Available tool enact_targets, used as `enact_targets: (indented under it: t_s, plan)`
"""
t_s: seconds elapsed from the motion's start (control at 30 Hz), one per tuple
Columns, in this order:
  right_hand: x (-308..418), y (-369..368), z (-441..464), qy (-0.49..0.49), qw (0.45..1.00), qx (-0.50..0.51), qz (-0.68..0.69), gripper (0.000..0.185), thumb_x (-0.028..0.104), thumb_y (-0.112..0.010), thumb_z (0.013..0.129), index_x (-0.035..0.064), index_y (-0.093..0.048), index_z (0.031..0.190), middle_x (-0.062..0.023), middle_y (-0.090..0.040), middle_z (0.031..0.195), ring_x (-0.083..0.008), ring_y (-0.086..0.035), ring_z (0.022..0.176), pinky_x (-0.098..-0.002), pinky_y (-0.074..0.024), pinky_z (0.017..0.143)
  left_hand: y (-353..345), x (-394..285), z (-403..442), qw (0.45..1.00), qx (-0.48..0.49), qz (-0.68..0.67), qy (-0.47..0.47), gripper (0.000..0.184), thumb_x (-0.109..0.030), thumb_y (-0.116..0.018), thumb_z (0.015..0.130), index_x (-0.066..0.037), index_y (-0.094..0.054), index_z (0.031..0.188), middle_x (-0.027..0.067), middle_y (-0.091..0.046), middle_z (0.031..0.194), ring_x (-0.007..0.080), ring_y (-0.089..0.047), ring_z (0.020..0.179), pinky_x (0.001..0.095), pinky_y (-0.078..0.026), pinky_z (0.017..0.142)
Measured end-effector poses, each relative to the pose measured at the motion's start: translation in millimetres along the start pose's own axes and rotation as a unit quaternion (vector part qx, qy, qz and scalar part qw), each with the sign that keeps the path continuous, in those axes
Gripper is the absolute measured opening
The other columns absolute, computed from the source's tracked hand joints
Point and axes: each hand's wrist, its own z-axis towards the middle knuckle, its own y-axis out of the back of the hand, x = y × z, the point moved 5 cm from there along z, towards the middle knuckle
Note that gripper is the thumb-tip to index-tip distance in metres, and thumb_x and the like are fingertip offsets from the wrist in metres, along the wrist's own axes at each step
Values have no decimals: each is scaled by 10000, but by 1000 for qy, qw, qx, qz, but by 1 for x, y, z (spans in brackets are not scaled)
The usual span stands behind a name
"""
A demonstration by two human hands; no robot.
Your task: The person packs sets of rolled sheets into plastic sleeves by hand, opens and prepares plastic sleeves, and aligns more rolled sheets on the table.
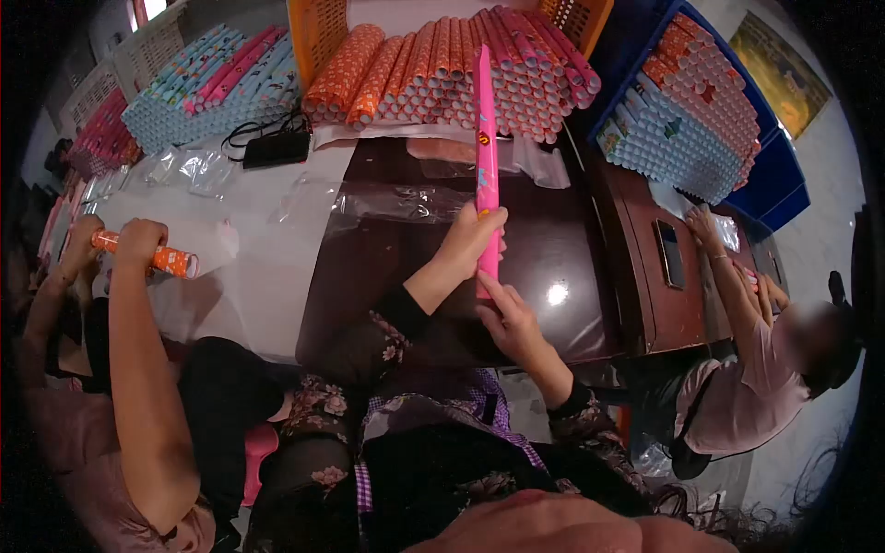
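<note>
My left hand is closed around the lower part of a long pink wrapping paper roll. The roll points away from me over the dark table and has small coloured prints on it. At its near end, my right hand touches the edge with the forefinger, while the thumb sits apart just below. The other fingers of that hand are partly hidden. Flat clear plastic sleeves lie on the table beyond my left hand.
Stacked orange and pink rolls fill a yellow crate ahead. Light blue rolls are piled left, others in a blue crate right. A black device and phone lie nearby. Co-workers sit both sides; the left one holds an orange roll.
</note>
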Motion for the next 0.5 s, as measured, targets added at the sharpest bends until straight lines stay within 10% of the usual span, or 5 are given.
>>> enact_targets:
  t_s: [0.27, 0.5]
  plan:
    - [357, 318, -70, -11, 993, 118, -6, 582, -13, -663, 818, 33, -479, 1368, -184, -576, 910, -327, -584, 765, -382, -480, 653, -273, -209, -305, 990, -68, -114, 36, 240, -271, -636, 907, -80, -499, 956, 34, -554, 768, 153, -573, 599, 321, -502, 511]
    - [410, 455, -118, -33, 975, 222, -9, 583, -10, -668, 817, 40, -484, 1368, -184, -582, 913, -326, -590, 764, -379, -484, 653, -400, -210, -380, 969, -126, -203, 61, 239, -270, -637, 907, -83, -496, 955, 32, -552, 760, 154, -569, 589, 322, -500, 507]
